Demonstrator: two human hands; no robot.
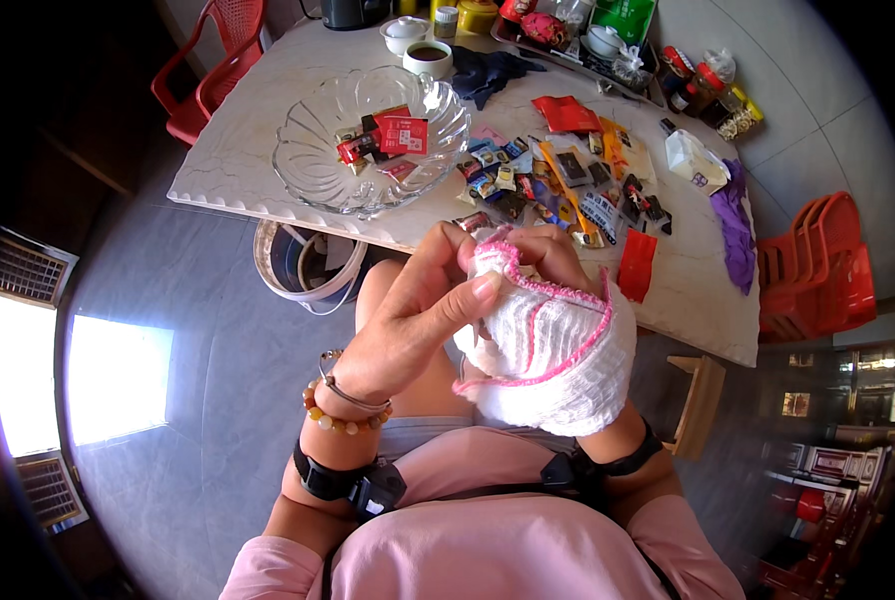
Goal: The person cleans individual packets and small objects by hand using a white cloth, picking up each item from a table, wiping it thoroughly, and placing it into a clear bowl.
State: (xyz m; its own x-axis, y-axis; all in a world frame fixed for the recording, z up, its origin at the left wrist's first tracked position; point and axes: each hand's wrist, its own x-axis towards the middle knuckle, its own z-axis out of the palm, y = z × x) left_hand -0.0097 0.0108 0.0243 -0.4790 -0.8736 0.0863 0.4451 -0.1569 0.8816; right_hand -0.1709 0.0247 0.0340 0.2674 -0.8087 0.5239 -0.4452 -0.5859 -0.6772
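Between my two hands, above my lap, is a white ribbed cloth point(545, 337) with pink overlocked edging and a pink seam. My left hand point(425, 307) pinches its upper left edge between thumb and fingers. My right hand point(560, 255) holds the far edge; the cloth drapes over most of that hand and hides its palm and wrist. Just beyond my hands, on the marble-patterned table point(230, 165), lies a heap of small wrapped snacks point(500, 176). A red packet point(637, 264) lies to the right of the cloth.
A scalloped glass bowl point(305, 180) holds several wrapped packets. Behind it stand a cup of dark liquid point(427, 60) and a dark cloth point(489, 71). A bucket point(267, 266) stands below the table's front edge. Right are a tissue pack point(693, 161), purple cloth point(734, 225) and red chairs point(822, 262).
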